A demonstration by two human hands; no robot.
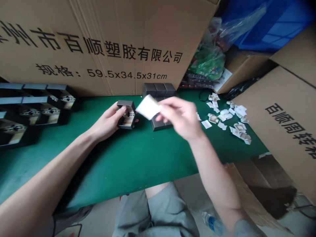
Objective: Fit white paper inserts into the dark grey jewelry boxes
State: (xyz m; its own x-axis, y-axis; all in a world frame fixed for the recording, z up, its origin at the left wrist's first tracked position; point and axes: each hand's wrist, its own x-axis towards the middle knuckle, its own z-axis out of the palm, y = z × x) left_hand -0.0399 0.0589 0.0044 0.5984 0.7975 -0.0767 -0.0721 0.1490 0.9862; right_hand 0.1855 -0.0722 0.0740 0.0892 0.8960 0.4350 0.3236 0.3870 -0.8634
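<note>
My left hand [110,119] grips a small black box [127,122] by its side, the thumb over its edge. The open face shows a pale lining and small dark and metallic parts inside. Just to its right, my right hand [182,117] pinches a white square piece [148,107], slightly blurred, that looks like paper or a thin pad. Behind the right hand, several closed dark boxes [159,89] stand together on the green table [138,158]. Part of that group is hidden by the hand.
Open black boxes [53,112] stand in rows at the left. Crumpled white paper pieces [223,115] lie scattered at the right. A large carton [106,42] rises behind the table, and another carton [283,108] borders the right side. A plastic bottle [212,222] is below.
</note>
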